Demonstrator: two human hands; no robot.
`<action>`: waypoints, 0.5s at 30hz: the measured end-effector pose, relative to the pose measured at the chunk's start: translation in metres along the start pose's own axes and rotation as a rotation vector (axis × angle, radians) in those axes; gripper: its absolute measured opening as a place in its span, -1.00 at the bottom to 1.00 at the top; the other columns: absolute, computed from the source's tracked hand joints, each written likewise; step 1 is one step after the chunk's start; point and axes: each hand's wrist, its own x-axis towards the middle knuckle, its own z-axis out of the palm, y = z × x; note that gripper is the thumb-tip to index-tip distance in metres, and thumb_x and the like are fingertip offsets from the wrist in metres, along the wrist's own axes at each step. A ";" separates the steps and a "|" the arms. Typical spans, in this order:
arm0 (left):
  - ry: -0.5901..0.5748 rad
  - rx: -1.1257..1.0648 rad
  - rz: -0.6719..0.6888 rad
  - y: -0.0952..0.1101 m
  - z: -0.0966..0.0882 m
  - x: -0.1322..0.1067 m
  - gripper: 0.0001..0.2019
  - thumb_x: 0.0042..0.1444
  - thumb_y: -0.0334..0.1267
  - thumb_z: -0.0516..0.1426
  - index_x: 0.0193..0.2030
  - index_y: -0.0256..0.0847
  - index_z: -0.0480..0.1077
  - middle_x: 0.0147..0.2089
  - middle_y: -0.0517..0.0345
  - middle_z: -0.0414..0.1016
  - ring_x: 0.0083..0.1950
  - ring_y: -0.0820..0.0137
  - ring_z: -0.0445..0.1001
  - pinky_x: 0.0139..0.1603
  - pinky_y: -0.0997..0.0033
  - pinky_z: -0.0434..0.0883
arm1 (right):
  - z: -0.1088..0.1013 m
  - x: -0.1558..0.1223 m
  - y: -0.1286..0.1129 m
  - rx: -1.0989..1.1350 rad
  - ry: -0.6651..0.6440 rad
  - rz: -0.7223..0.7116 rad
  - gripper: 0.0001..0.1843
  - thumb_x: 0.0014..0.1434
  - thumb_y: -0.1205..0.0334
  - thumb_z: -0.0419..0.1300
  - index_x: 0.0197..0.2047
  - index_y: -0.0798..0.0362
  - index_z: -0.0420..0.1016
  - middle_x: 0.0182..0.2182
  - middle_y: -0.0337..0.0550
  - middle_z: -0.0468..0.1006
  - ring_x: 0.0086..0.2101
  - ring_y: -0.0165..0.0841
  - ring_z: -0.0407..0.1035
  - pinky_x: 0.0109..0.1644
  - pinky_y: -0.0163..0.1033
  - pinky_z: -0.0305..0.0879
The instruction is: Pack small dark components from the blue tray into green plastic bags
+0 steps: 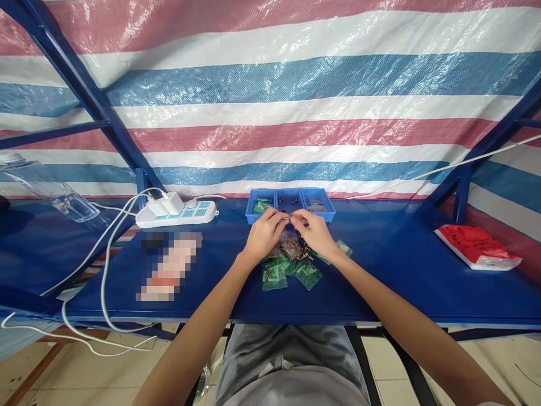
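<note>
My left hand (266, 233) and my right hand (314, 232) meet fingertip to fingertip just in front of a blue tray (248, 210) with three compartments. Both are closed in a pinch, and whatever is between the fingers is too small to name. Beneath them lies a pile of small green packets (274, 274), clear packets (291, 247) and loose brownish metal parts (306, 252). In the tray, the left compartment has green packets (262, 206), the middle one a few small dark parts (295, 201), and the right one clear packets (316, 205).
A white power strip (207, 213) with chargers and trailing white cables (107, 254) stands at the left. Beyond it is a clear bottle (63, 192). A red packet (477, 246) lies at the right on the blue table (393, 270). Striped sheeting (296, 84) hangs behind.
</note>
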 end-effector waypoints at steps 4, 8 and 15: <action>-0.002 -0.041 -0.015 -0.001 -0.001 -0.001 -0.76 0.37 -0.22 0.02 0.12 -0.13 0.34 -0.03 0.05 0.40 -0.13 0.37 0.49 -0.18 0.41 0.47 | 0.004 0.000 0.001 -0.126 0.070 -0.063 -0.66 0.32 0.03 0.05 -0.33 0.03 0.51 -0.30 -0.05 0.49 -0.33 -0.24 0.40 -0.24 -0.14 0.34; -0.034 -0.031 -0.017 0.000 -0.001 -0.002 -0.72 0.30 -0.14 0.12 0.10 -0.11 0.34 0.06 0.00 0.33 -0.16 0.36 0.49 -0.37 0.45 0.44 | 0.003 0.001 0.004 -0.024 0.116 -0.010 -0.65 0.28 0.00 0.11 -0.39 0.04 0.51 -0.24 -0.04 0.49 -0.30 -0.24 0.41 -0.27 -0.14 0.37; -0.064 0.029 0.043 0.001 0.000 -0.003 -0.80 0.32 -0.17 0.08 0.01 -0.13 0.40 -0.04 0.03 0.40 -0.13 0.34 0.49 -0.22 0.40 0.46 | -0.002 0.001 -0.001 0.195 0.029 0.077 -0.58 0.23 -0.14 0.15 -0.39 0.04 0.58 0.02 0.01 0.51 -0.21 -0.19 0.47 -0.38 -0.20 0.44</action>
